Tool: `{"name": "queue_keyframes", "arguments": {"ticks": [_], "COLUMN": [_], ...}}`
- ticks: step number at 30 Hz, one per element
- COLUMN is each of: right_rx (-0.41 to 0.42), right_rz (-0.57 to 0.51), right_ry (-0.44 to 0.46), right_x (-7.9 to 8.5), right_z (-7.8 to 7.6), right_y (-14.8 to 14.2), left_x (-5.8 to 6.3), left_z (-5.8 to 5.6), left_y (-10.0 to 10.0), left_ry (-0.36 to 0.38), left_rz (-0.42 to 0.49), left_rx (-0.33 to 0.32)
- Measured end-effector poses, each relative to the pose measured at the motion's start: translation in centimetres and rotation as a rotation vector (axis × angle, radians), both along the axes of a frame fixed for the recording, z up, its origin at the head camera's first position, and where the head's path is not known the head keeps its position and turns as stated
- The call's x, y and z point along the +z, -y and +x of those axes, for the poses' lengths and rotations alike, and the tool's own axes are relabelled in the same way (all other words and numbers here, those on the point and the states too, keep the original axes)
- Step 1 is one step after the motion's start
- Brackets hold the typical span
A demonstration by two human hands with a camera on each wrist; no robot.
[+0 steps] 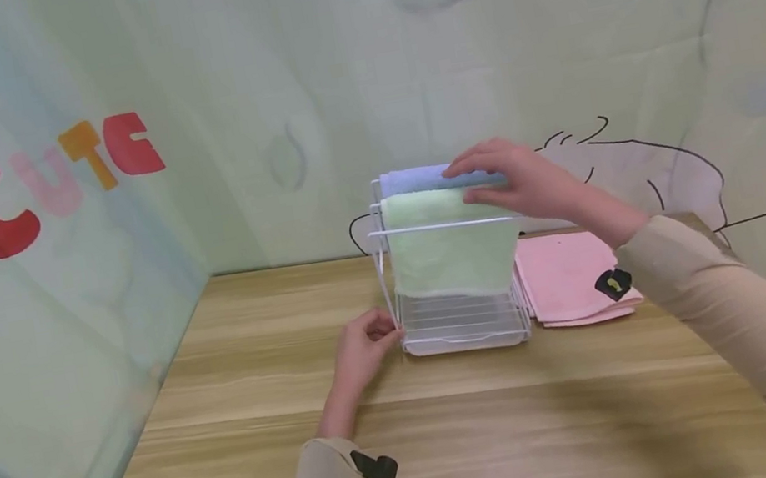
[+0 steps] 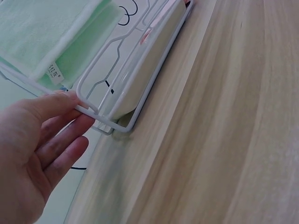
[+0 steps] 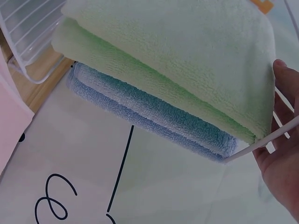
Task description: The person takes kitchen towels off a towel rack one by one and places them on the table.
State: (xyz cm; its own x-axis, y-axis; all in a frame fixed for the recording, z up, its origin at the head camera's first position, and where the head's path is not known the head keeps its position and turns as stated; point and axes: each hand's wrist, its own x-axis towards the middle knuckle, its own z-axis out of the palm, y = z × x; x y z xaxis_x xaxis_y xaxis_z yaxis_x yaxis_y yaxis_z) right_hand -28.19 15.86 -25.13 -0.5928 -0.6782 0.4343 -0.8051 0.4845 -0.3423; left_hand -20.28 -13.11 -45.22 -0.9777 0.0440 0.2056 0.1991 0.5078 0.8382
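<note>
A white wire rack [image 1: 448, 225] stands on the table. A folded green towel [image 1: 453, 248] hangs over one of its bars, and a blue towel [image 1: 415, 180] hangs behind it. My left hand [image 1: 364, 354] pinches the lower left wire of the rack between thumb and fingers, seen closely in the left wrist view. At the upper right, my right hand [image 1: 525, 177] is spread over the towels' top edges. Its thumb is in front of the green towel, the fingers reach toward the blue one, and the right wrist view shows a gap between them.
A stack of folded pink towels [image 1: 567, 276] lies on the table right of the rack. A pale tray [image 1: 468, 340] forms the rack's base. The wooden table [image 1: 258, 353] meets a printed curtain [image 1: 251, 83] at the back and left.
</note>
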Motion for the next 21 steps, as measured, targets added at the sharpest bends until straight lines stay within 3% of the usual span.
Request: {"name": "queue_keyframes", "arguments": {"ticks": [8, 21], "right_rx": [0.01, -0.008], "right_rz": [0.016, 0.035], "right_ry": [-0.009, 0.019], "right_x": [-0.14, -0.14], "right_z": [-0.24, -0.41], "right_y": [0.11, 0.24], "left_x": [-0.03, 0.12], "left_z": [-0.14, -0.33], "left_y": [-0.07, 0.03], "left_ry": [0.02, -0.007], "left_rz": [0.001, -0.008], "left_rx": [0.009, 0.005]}}
